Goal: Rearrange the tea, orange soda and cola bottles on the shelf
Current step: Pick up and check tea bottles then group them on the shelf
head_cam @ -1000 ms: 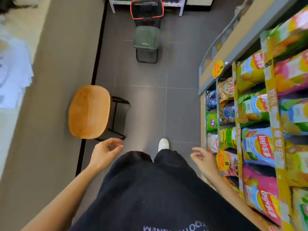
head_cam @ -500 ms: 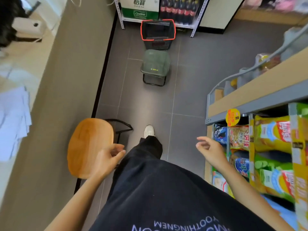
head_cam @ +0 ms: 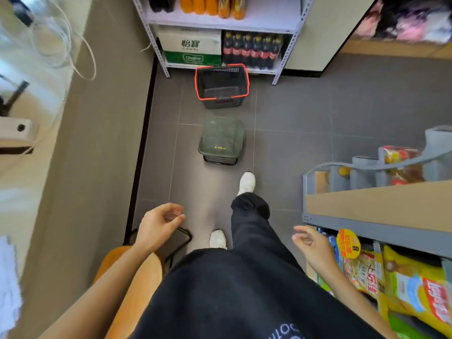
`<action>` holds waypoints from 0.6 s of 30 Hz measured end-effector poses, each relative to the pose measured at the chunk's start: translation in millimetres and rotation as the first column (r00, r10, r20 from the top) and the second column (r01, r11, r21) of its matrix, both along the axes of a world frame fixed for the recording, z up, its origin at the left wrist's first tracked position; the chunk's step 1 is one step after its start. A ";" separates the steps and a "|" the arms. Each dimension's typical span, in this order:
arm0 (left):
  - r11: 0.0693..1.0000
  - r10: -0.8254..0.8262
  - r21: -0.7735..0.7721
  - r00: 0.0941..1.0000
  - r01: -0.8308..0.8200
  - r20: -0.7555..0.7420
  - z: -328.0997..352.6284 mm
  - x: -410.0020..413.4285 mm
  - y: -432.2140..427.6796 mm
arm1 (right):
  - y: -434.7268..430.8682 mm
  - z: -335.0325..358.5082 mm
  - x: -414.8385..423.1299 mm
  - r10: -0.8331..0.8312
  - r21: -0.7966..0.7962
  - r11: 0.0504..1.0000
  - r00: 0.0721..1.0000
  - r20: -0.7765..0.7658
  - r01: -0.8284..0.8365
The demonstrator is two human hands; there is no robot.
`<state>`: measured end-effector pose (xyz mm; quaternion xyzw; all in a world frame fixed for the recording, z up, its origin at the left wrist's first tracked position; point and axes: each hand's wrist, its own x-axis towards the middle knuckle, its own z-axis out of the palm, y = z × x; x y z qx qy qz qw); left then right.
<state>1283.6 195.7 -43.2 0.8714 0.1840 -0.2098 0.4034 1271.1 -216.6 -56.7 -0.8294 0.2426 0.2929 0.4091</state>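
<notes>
Left hand (head_cam: 159, 223): at 8 o'clock, fingers loosely curled, holding nothing. Right hand (head_cam: 313, 245): at 4 o'clock, fingers relaxed, likewise holding nothing. Both well apart from the white shelf rack (head_cam: 269, 22) at 12 o'clock. Cola bottles (head_cam: 252, 50): in a row on the lowest tier, just right of a white-and-green carton (head_cam: 190, 45). Orange soda bottles (head_cam: 198, 4): on the tier above, cut off by the top edge; beside them bottles with orange-brown labels (head_cam: 231, 7), kind not certain. In the way, on the line to the rack: black basket with red rim (head_cam: 225, 102) on the floor right before the bottom tier, then a green stool (head_cam: 221, 138) nearer. Two white shoes (head_cam: 247, 183) on grey tile at mid-frame. Wooden stool (head_cam: 144, 275) at 7 o'clock, under the left forearm. Snack rack (head_cam: 376, 206) with bags (head_cam: 415, 289) along 3 to 5 o'clock; beige counter wall (head_cam: 97, 167) along 9 o'clock; tiled aisle open between. Against half a second earlier: rack nearer, upper tier newly in view, wooden stool lower in frame, hands as idle as before.
</notes>
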 end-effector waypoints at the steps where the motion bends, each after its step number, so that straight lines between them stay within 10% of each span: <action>1: 1.000 -0.005 0.003 1.000 0.005 -0.011 -3.2 22.8 2.3 | 0.3 -5.2 22.4 -0.009 0.006 1.000 1.000 0.005 0.009; 18: 0.973 0.227 -0.025 0.970 -0.230 -0.087 15.3 309.0 68.2 | 85.3 9.2 452.4 0.223 0.069 0.971 0.971 0.086 -0.229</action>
